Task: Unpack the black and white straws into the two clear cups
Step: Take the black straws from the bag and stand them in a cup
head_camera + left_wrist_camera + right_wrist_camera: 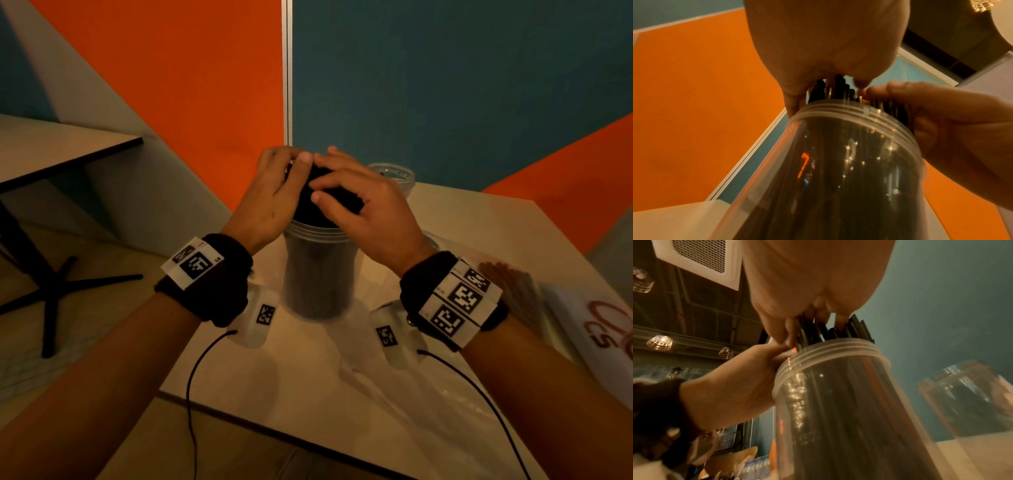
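Only the reddish letters "CS" are legible, printed on a white sheet [596, 329] at the table's right edge; cup embossing is unreadable.

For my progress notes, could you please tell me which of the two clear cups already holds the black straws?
The near cup between both hands holds the black straws, whose tops stick out above its rim. The far cup behind the right hand looks empty.

Both hands cover the tops of the black straws [310, 202], hiding their ends. The far cup [394, 176] shows only its rim behind the right hand [370, 212]. The printed bag [603, 329] is cut off at the edge.
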### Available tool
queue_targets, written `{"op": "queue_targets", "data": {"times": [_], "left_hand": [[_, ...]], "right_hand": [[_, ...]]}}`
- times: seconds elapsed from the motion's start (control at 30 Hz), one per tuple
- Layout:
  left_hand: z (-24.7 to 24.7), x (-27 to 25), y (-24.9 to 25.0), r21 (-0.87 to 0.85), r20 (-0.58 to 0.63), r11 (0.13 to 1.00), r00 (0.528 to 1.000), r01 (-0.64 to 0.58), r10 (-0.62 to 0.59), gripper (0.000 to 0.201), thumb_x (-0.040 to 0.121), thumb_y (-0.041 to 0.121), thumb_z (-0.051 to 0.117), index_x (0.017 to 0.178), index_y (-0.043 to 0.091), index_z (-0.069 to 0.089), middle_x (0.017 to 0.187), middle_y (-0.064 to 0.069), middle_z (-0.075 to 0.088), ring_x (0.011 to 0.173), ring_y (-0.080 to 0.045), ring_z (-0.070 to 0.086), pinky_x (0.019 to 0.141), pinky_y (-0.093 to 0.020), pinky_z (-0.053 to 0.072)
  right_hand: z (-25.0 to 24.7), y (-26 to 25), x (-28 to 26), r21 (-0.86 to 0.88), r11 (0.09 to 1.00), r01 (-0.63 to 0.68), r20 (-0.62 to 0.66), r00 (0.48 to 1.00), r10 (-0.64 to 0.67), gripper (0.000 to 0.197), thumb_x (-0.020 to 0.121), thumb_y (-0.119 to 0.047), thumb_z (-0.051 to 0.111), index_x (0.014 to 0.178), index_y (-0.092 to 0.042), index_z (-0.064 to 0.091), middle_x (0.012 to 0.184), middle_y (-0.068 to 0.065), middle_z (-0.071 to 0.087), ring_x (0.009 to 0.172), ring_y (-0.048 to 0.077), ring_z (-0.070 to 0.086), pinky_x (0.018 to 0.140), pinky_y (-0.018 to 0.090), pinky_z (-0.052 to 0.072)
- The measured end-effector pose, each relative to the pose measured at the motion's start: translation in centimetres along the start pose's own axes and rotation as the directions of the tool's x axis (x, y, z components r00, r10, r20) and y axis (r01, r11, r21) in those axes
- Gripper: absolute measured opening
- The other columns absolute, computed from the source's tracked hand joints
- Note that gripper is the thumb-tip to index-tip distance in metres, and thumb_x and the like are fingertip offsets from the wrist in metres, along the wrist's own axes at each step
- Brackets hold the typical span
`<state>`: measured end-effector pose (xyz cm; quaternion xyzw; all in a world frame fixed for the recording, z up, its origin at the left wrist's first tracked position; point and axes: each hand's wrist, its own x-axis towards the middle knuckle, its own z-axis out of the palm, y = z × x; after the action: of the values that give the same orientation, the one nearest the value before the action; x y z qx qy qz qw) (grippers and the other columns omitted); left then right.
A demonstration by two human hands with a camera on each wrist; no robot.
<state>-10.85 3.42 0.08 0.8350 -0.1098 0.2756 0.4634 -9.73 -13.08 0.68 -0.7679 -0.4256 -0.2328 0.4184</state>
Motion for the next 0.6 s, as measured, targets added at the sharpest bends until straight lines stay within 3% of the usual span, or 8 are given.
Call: {"op": "queue_targets", "data": {"times": [0.07, 0.17, 0.3, 0.37, 0.43, 0.5, 0.57, 0.6], "left_hand": [[-0.4, -0.5, 0.0, -0.136, 0.004, 0.988, 0.997, 0.074, -0.074, 0.052, 0.093, 0.057, 0.043, 0.134, 0.026, 0.038, 0.142, 0.001, 0.039, 0.129, -0.003, 0.038, 0.106, -0.023, 0.034], [-1.2, -1.1, -0.7, -0.273, 0.072, 0.946, 0.984, 0.176, -0.162, 0.1, 0.069, 0.071, 0.06, 0.147, 0.033, 0.011, 0.157, -0.002, 0.017, 0.143, -0.015, 0.02, 0.106, -0.03, 0.028], [-1.7, -0.4, -1.9, -0.234, 0.249, 0.937, 0.947, 0.26, -0.2, 0.135, 0.042, 0.071, 0.077, 0.145, 0.045, -0.005, 0.158, -0.009, 0.015, 0.142, -0.018, 0.02, 0.106, -0.036, 0.028], [-2.0, 0.3, -2.2, -0.225, 0.345, 0.927, 0.914, 0.3, -0.213, 0.14, 0.04, 0.063, 0.083, 0.146, 0.047, -0.007, 0.157, -0.006, 0.021, 0.136, -0.012, 0.027, 0.105, -0.034, 0.032], [-2.2, 0.9, -2.4, -0.224, 0.433, 0.92, 0.879, 0.321, -0.201, 0.145, 0.037, 0.059, 0.087, 0.146, 0.049, -0.008, 0.153, 0.002, 0.028, 0.131, -0.007, 0.03, 0.104, -0.032, 0.034], [-2.1, 1.5, -2.2, -0.216, 0.484, 0.921, 0.855, 0.324, -0.188, 0.139, 0.044, 0.048, 0.088, 0.147, 0.047, -0.006, 0.143, 0.01, 0.033, 0.128, -0.005, 0.031, 0.101, -0.029, 0.033], [-1.7, 2.1, -1.7, -0.201, 0.49, 0.933, 0.855, 0.298, -0.167, 0.126, 0.055, 0.033, 0.083, 0.148, 0.044, -0.001, 0.138, 0.013, 0.034, 0.127, -0.003, 0.031, 0.098, -0.024, 0.034], [-1.6, 2.4, -1.5, -0.201, 0.487, 0.94, 0.861, 0.276, -0.149, 0.123, 0.056, 0.032, 0.082, 0.149, 0.043, 0.002, 0.14, 0.011, 0.035, 0.127, -0.003, 0.033, 0.097, -0.02, 0.035]], "right_hand": [[-0.7, -0.4, -0.4, 0.057, 0.997, -0.048, -0.049, 0.998, 0.051, 0.042, 0.091, -0.027, 0.061, 0.13, -0.017, 0.054, 0.147, 0.001, 0.044, 0.142, 0.012, 0.029, 0.118, 0.026, 0.024], [-2.0, 0.1, -1.0, 0.23, 0.94, -0.25, -0.139, 0.948, 0.286, 0.087, 0.079, -0.051, 0.067, 0.148, -0.024, 0.023, 0.157, -0.005, 0.022, 0.145, 0.007, 0.017, 0.115, 0.015, 0.018], [-2.9, 2.0, -1.2, 0.252, 0.765, -0.592, 0.153, 0.805, 0.573, 0.129, 0.054, -0.062, 0.071, 0.152, -0.029, -0.006, 0.161, -0.003, 0.006, 0.146, 0.013, 0.01, 0.116, 0.032, 0.017], [-2.9, 2.6, -0.9, 0.205, 0.749, -0.63, 0.288, 0.77, 0.569, 0.126, 0.055, -0.057, 0.073, 0.153, -0.025, 0.0, 0.159, -0.002, 0.016, 0.145, 0.014, 0.017, 0.115, 0.031, 0.02], [-2.9, 3.0, -0.2, 0.187, 0.765, -0.617, 0.381, 0.763, 0.522, 0.1, 0.062, -0.049, 0.077, 0.146, -0.026, 0.028, 0.146, -0.008, 0.041, 0.135, 0.006, 0.038, 0.114, 0.03, 0.03], [-3.1, 2.5, 0.5, 0.206, 0.792, -0.575, 0.442, 0.777, 0.449, 0.054, 0.075, -0.023, 0.077, 0.12, -0.037, 0.049, 0.117, -0.022, 0.057, 0.106, -0.017, 0.053, 0.094, 0.008, 0.043], [-3.2, 2.3, 1.3, 0.222, 0.815, -0.535, 0.457, 0.796, 0.398, 0.048, 0.078, -0.005, 0.073, 0.106, -0.036, 0.049, 0.103, -0.027, 0.055, 0.09, -0.025, 0.054, 0.076, -0.003, 0.041], [-3.2, 2.3, 1.6, 0.217, 0.822, -0.526, 0.447, 0.803, 0.396, 0.05, 0.077, -0.007, 0.074, 0.11, -0.033, 0.048, 0.104, -0.024, 0.055, 0.093, -0.022, 0.054, 0.077, -0.002, 0.042]]}}
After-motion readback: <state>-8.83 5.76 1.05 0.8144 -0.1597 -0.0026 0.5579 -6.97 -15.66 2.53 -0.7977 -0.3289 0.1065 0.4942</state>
